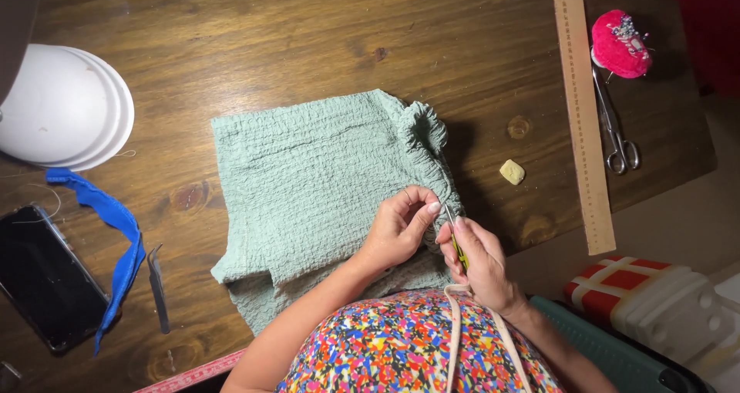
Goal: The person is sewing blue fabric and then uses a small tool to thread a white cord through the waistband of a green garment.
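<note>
The left hand (398, 227) pinches the gathered edge of the pale green crinkled cloth (308, 185) lying mid-tabletop toward the near edge; the right hand (479, 260), its grip pressed together, holds a small yellow-handled tool (456, 242) against it.

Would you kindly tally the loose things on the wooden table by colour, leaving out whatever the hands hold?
Green: 1, cloth
Blue: 1, fabric strip
Pink: 1, pincushion
White: 1, plate stack
Black: 1, phone
Yellow: 1, chalk
Metal: 2, scissors, tweezers
Wood: 1, ruler
Total: 9
</note>
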